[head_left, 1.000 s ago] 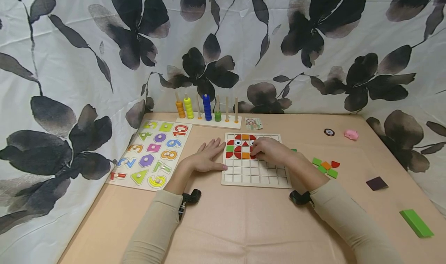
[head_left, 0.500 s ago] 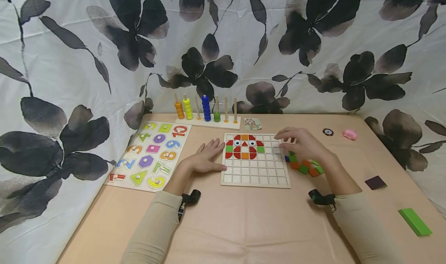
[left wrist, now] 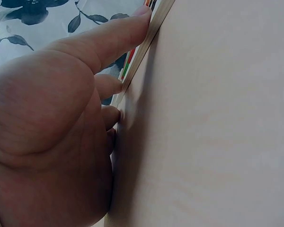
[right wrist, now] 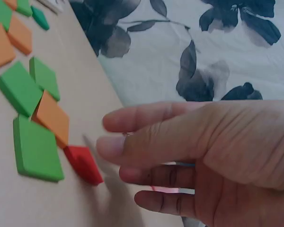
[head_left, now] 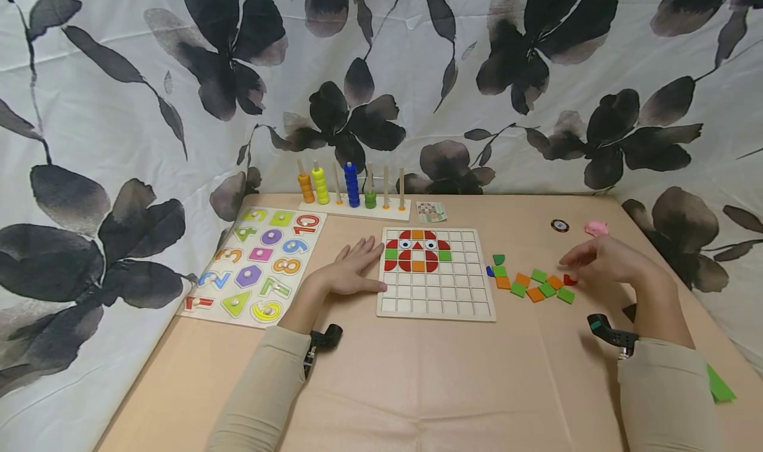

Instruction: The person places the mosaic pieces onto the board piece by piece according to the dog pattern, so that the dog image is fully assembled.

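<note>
A gridded white board point(head_left: 438, 301) lies in the middle of the table, with red, green, orange and eye-marked tiles forming a face-like pattern point(head_left: 418, 251) in its upper left. My left hand point(head_left: 348, 271) lies flat beside it, straight fingertips and thumb at its left edge. In the left wrist view the thumb point(left wrist: 118, 40) reaches along the board's side. Over the right end of the loose tiles hovers my right hand point(head_left: 620, 263), fingers loosely extended and holding nothing. A red curved-edge tile point(right wrist: 84, 163) lies just below its fingertips, next to an orange tile point(right wrist: 52, 118) and a green tile point(right wrist: 37, 149).
Left of the board lies a number puzzle point(head_left: 253, 266); behind stands a peg stacker point(head_left: 354, 203) with coloured beads, beside a small picture card point(head_left: 431, 211). A round black-and-white disc point(head_left: 559, 225), a pink pig figure point(head_left: 597, 228) and a green block point(head_left: 720, 384) are on the right.
My right hand has left the board and moved right to the far end of the loose tiles. A red and a green tile now show where it was. My left hand stays put.
</note>
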A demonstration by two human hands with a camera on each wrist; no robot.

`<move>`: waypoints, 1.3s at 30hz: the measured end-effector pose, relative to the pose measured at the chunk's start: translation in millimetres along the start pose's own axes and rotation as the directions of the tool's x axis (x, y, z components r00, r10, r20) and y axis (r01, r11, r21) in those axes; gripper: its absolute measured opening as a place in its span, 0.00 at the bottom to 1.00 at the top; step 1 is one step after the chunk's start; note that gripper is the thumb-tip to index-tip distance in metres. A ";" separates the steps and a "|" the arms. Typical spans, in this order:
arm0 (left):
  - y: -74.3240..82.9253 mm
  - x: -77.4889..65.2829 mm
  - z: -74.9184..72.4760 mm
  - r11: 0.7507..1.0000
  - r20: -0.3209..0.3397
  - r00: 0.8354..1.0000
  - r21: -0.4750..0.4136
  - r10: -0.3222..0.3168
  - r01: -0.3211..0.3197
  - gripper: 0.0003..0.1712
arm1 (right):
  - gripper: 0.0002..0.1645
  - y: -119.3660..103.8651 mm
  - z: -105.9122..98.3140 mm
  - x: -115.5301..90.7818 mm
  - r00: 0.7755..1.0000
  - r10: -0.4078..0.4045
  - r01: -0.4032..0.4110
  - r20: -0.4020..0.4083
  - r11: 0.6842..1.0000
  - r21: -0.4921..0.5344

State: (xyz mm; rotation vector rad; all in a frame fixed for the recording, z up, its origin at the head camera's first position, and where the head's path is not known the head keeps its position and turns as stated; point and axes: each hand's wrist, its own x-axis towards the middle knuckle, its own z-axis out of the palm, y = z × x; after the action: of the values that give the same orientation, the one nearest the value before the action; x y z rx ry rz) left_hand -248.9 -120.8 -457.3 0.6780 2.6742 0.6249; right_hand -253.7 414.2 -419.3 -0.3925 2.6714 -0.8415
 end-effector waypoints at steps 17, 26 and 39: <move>0.9 -1.5 -3.1 1.000 0.009 1.000 -0.007 -0.005 0.005 0.57 | 0.07 -8.5 1.8 2.2 0.995 -0.068 0.074 -0.079 0.994 0.075; 0.7 -2.3 -2.1 1.000 0.012 1.000 -0.019 0.002 -0.001 0.57 | 0.14 -88.8 38.3 49.0 0.959 -0.199 0.231 -0.203 0.962 0.146; 0.9 -2.9 -1.9 1.000 0.008 1.000 -0.022 0.002 -0.001 0.57 | 0.08 -157.3 96.6 100.2 0.953 -0.301 0.304 -0.043 0.944 0.129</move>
State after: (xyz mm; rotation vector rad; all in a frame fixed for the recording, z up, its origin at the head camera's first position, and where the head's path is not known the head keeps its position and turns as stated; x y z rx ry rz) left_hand -246.9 -122.2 -454.7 0.6753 2.6555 0.6496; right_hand -283.6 206.3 -422.7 -0.7786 2.5922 -1.1131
